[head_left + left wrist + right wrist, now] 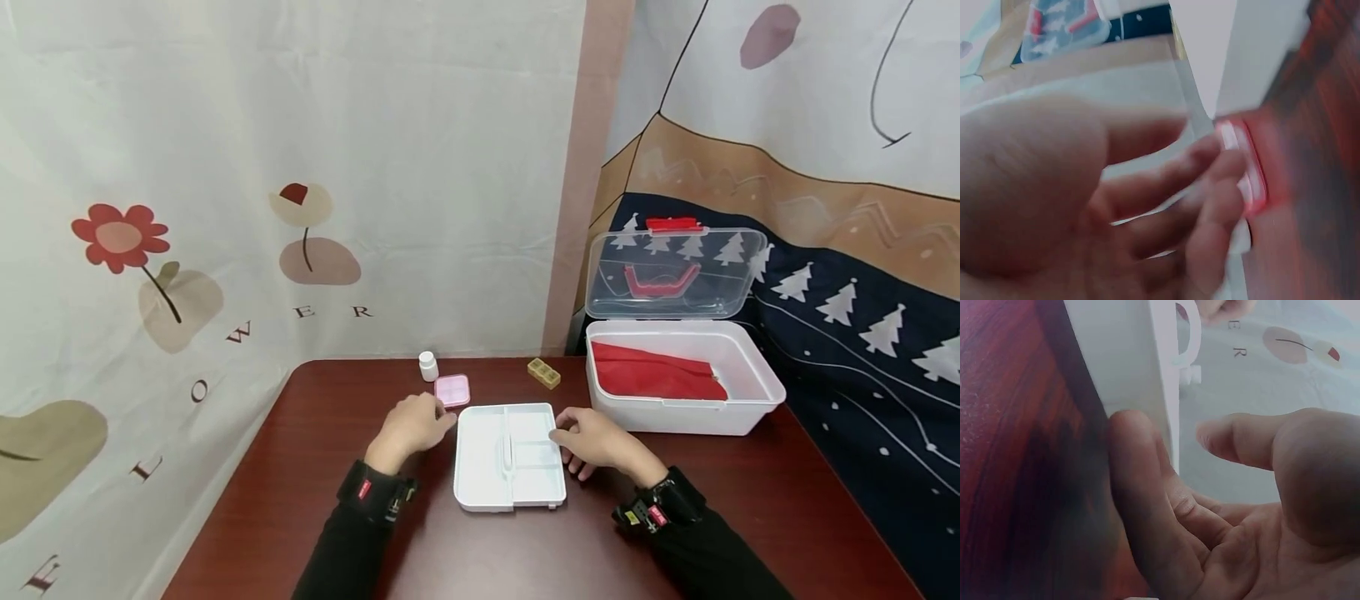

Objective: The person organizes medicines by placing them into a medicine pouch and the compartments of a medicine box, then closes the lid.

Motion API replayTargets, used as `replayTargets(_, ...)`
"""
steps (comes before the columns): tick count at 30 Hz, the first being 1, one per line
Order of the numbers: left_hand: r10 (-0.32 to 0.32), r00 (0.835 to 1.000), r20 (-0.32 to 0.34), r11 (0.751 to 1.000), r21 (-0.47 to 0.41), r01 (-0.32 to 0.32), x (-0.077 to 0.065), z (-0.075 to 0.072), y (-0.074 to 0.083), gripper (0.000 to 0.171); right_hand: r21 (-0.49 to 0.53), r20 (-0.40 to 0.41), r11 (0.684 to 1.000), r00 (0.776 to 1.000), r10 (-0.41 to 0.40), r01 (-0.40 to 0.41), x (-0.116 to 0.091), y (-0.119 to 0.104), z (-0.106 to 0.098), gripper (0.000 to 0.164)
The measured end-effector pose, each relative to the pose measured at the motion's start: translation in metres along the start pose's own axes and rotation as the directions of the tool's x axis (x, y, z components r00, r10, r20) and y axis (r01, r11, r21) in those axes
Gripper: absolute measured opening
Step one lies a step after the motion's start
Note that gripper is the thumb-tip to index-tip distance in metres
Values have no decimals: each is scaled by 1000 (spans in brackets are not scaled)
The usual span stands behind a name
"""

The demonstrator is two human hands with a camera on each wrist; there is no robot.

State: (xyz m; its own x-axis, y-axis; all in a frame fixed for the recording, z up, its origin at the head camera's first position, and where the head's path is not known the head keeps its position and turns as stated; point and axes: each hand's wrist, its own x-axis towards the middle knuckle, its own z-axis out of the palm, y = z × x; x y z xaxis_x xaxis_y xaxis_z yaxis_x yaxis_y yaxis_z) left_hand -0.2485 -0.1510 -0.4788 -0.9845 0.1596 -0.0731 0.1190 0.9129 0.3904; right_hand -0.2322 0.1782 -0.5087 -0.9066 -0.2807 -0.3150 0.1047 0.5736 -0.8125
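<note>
A white compartment box (pixel 480 467) with a raised handle (pixel 507 454) lies on the table between both hands. Beside its left edge is my left hand (pixel 414 427), near a small pink case (pixel 452 390). Loosely bent fingers and an apart thumb show in the left wrist view; the hand is blurred there and grips nothing visible. My right hand (pixel 596 440) is at the box's right edge. In the right wrist view, its fingertips (pixel 1132 434) touch or nearly touch the box's side (pixel 1125 356), while the thumb (pixel 1229 439) stays away from it.
A white pill bottle (pixel 428 367) stands behind the pink case. Towards the back lies a small yellowish pill organizer (pixel 543 373). To the right, a white storage bin (pixel 675 415) has its clear lid (pixel 675 279) raised and red cloth (pixel 656 373) inside. Curtains hang behind the table (pixel 285 467).
</note>
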Motion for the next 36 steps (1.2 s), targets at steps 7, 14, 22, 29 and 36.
replayTargets(7,150,982,-114,986,90,-140,34,-1,-12,32,31,6,999,999,-31,31,5,5,-2,29)
replayTargets(14,228,973,48,965,125,-232,61,0,-16,37,14,-16,999,999,-43,44,4,5,-7,26)
replayTargets(22,160,987,6,987,22,-160,64,13,-50,32,10,-1,999,999,-50,50,5,5,1,27)
replayTargets(29,113,993,-32,993,20,-113,41,12,-48,36,23,4,998,998,-58,58,3,8,7,32)
replayTargets(36,149,987,-69,989,1,-149,27,-21,-29,44,11,-1,997,997,-83,83,6,4,-1,33)
